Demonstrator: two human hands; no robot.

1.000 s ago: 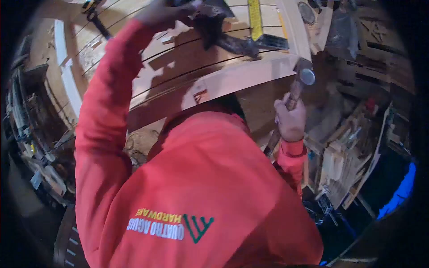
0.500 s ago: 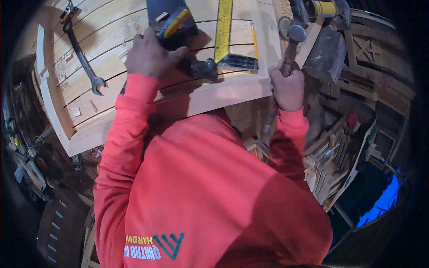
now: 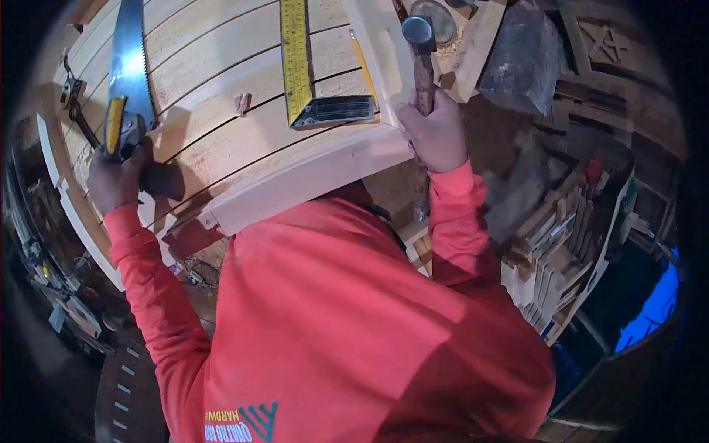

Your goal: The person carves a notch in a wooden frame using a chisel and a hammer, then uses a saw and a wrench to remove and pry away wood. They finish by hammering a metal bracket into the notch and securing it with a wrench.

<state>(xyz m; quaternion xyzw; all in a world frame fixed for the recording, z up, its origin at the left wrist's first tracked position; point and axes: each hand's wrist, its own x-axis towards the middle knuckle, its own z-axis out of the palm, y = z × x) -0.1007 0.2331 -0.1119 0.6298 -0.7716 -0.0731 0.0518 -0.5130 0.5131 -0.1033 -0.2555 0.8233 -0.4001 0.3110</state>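
Note:
My left hand (image 3: 118, 173) is closed around the yellow-and-black handle of a handsaw (image 3: 131, 55), which lies over the slatted wooden panel (image 3: 214, 66) with its blade pointing away from me. Beside that hand, a wrench (image 3: 83, 122) is partly hidden. On the right, my right hand (image 3: 437, 133) grips a hammer (image 3: 423, 74) by its worn handle, head up, just off the panel's corner. Between the hands, a yellow-bladed try square (image 3: 297, 63) rests on the slats with a pencil (image 3: 363, 66) next to it.
A small yellow-and-black tool (image 3: 69, 92) lies at the panel's left edge. Beyond the hammer are a round tin (image 3: 436, 22) and a grey block (image 3: 523, 63). Wood offcuts (image 3: 554, 258) stand in a rack at lower right. A wood chip (image 3: 243, 104) lies on the slats.
My left hand has carried the handsaw leftward, from beside the try square to near the wrench. My right hand still holds the hammer. The view has shifted, moving the panel left in it.

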